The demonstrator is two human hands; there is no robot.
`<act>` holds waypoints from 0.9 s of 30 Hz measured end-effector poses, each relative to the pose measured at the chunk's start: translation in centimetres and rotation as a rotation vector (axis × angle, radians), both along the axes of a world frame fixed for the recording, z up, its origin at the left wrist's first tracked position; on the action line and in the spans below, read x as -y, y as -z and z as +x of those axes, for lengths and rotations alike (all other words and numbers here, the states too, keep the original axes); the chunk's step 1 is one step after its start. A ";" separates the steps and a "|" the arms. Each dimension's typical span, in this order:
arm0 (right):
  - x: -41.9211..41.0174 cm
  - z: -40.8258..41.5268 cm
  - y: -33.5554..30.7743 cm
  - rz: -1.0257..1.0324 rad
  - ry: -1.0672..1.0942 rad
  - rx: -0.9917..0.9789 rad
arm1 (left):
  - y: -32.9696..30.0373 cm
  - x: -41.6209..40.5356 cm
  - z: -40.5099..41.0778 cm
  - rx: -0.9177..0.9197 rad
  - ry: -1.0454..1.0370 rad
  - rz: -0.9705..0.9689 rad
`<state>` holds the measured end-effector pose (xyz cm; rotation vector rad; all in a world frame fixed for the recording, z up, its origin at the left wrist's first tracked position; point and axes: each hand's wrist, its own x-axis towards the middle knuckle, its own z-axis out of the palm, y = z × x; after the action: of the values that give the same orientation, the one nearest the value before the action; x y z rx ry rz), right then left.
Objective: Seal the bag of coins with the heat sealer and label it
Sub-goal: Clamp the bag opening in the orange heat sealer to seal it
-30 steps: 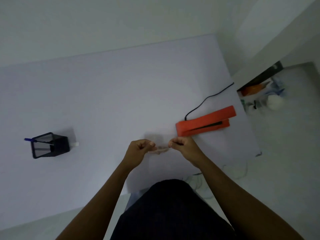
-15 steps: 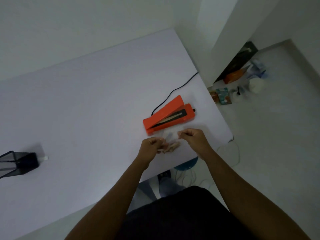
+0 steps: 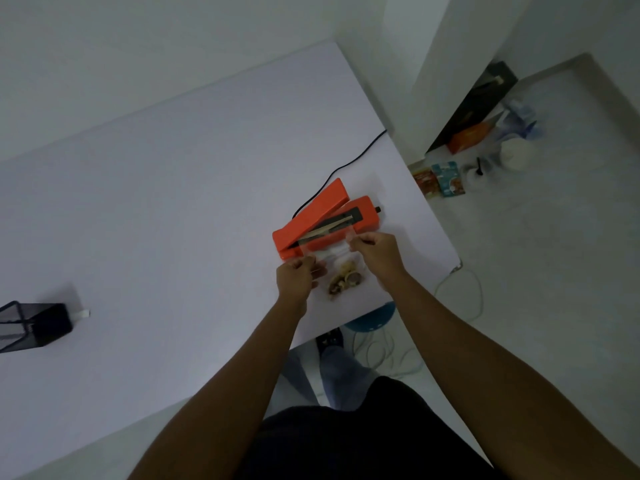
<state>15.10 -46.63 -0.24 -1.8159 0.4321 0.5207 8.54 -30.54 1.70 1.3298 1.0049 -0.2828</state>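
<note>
An orange heat sealer (image 3: 360,208) lies on the white table (image 3: 173,202) near its right edge, its lid raised and the sealing strip showing. A clear plastic bag of coins (image 3: 343,277) hangs between my hands, its open top edge laid across the sealer's front. My left hand (image 3: 298,277) pinches the bag's left top corner. My right hand (image 3: 375,249) pinches the right top corner. The coins are bunched at the bag's bottom, just in front of the sealer.
A black cable (image 3: 349,164) runs from the sealer off the table's right edge. A black mesh pen holder (image 3: 33,325) stands at the far left. Boxes, packets and a cup (image 3: 516,154) lie on the floor to the right. A blue stool (image 3: 372,318) is under the table.
Both hands carried the bag forward onto the sealer; its top edge now lies on the sealing strip. The camera view swung right, so the sealer sits closer to centre.
</note>
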 end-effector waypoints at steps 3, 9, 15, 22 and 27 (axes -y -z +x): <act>-0.2 0.2 0.3 -0.002 0.014 0.009 | 0.3 0.3 0.2 0.000 -0.057 0.015; -0.9 0.7 0.6 -0.040 0.041 0.034 | 0.8 0.4 0.9 -0.039 -0.145 0.026; -1.7 1.0 0.5 -0.076 0.068 0.056 | 0.5 0.8 1.5 -0.081 -0.245 -0.019; -2.1 0.9 0.2 -0.138 0.088 0.078 | 0.0 1.3 1.6 -0.074 -0.290 -0.058; -2.1 0.7 -0.2 -0.164 0.091 0.072 | 0.0 1.2 1.8 -0.081 -0.306 -0.066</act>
<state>15.84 -44.51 -0.08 -1.9549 0.5185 0.3645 10.29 -31.78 1.73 1.0938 1.2400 -0.1366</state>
